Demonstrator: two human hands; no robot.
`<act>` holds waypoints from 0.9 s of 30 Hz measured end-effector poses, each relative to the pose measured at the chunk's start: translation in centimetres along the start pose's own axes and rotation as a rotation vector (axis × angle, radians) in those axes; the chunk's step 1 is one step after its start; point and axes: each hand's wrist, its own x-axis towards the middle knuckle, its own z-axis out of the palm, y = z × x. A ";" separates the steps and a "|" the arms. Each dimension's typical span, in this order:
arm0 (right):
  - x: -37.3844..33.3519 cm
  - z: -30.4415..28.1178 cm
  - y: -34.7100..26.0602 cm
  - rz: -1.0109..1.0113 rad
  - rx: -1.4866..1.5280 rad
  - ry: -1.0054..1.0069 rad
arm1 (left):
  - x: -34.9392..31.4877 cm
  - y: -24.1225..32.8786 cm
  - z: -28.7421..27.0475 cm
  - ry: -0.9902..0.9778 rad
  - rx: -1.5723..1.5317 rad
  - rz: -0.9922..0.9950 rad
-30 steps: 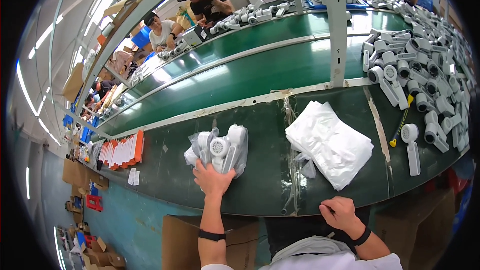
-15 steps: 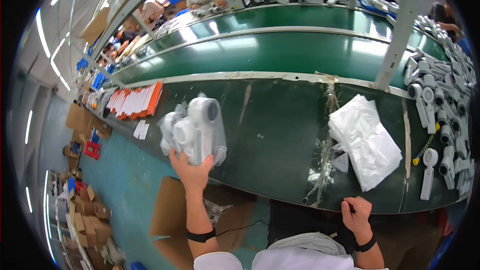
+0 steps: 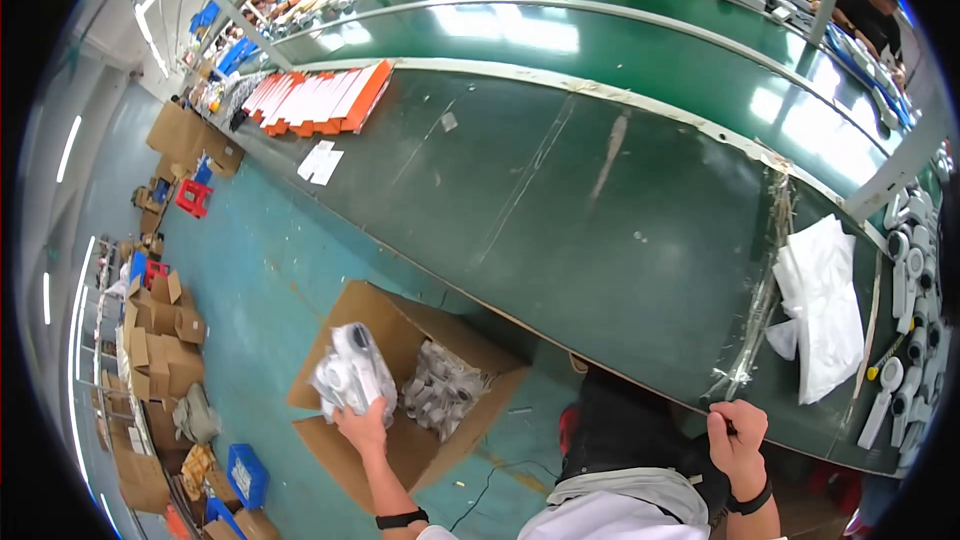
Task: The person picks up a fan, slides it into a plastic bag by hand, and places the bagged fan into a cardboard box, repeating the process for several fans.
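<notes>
My left hand [image 3: 364, 428] is closed round a clump of white handheld fans [image 3: 350, 375] in clear plastic bags. It holds them over the left side of an open cardboard box [image 3: 455, 332] on the floor. Inside the box lies a heap of similar bagged white items [image 3: 443, 395]. My right hand [image 3: 738, 440] rests at the front edge of the green-topped workbench [image 3: 560, 240], curled into a loose fist in which nothing shows. Close beyond it lies a stack of white plastic bags [image 3: 820, 310].
Unbagged white handheld fans [image 3: 885, 395] crowd the bench's right end beside a yellow-and-black tool [image 3: 885, 355]. Orange-and-white cartons [image 3: 320, 100] and white paper slips [image 3: 320, 162] lie at the far left. Beyond runs a green conveyor [image 3: 600, 35] with people working across it.
My left hand has carried the bagged fans off the bench, down and left over the box. The view has swung left and down. My right hand stays at the bench edge.
</notes>
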 end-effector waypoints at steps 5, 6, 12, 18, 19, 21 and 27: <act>1.1 3.5 0.2 0.081 -0.102 0.047 | 1.7 -3.6 7.7 -0.316 0.208 -0.331; 0.6 3.3 0.8 0.131 -0.134 0.048 | 2.4 -4.9 9.2 -0.323 0.212 -0.340; -0.5 3.7 0.9 0.091 -0.409 0.062 | 3.7 -8.8 18.3 -0.723 0.539 -0.323; -3.2 2.1 2.6 0.076 -0.506 0.058 | 2.2 -14.5 23.8 -0.779 0.501 -0.373; -3.5 2.2 2.9 0.063 -0.515 0.085 | 2.0 -16.1 24.2 -0.779 0.511 -0.337; -4.1 1.9 3.3 0.064 -0.510 0.104 | 1.7 -18.7 24.6 -0.786 0.526 -0.304; -5.1 0.5 3.6 0.142 -0.442 0.074 | 0.4 -24.4 27.3 -0.898 0.443 -0.176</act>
